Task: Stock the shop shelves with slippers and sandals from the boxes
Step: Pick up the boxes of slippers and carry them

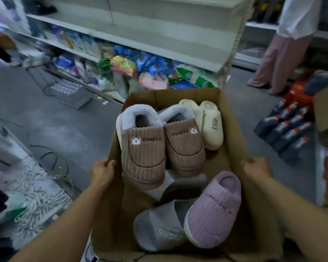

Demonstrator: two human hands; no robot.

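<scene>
Holding position: an open brown cardboard box (233, 129) is gripped at both side walls and carried above the grey shop floor (64, 129).

Left hand (101, 173): fingers curled over the rim of the left wall, thumb inside, pressed onto the cardboard. Right hand (257, 167): thumb hooked over the rim of the right wall; its fingers lie outside the wall and cannot be made out.

Contents, by box position:
- Far half, left and centre: a pair of brown corduroy slippers with pale fleece collars and a "cookie" bear mark (143, 148), toes toward the carrier, long axes running near edge to far edge.
- Far right corner: a pair of cream plush slippers (211, 125), lying the same way.
- Near edge, left: grey moulded slides (155, 229), one partly buried under the other goods.
- Near right corner: one lilac corduroy slipper (214, 210), tilted against the slides; its mate is not seen.

Destination: white metal shelving (159, 35) is set beyond the box's far edge, its upper tiers bare and its lowest tier filled with coloured packets (140, 63). The stock lies between the two hands and within equal reach; a hand is judged free to pick only once the box is set down.

Obscured: the box bottom, the box's near edge and whatever lies beneath the slippers. The periphery is blurred.
</scene>
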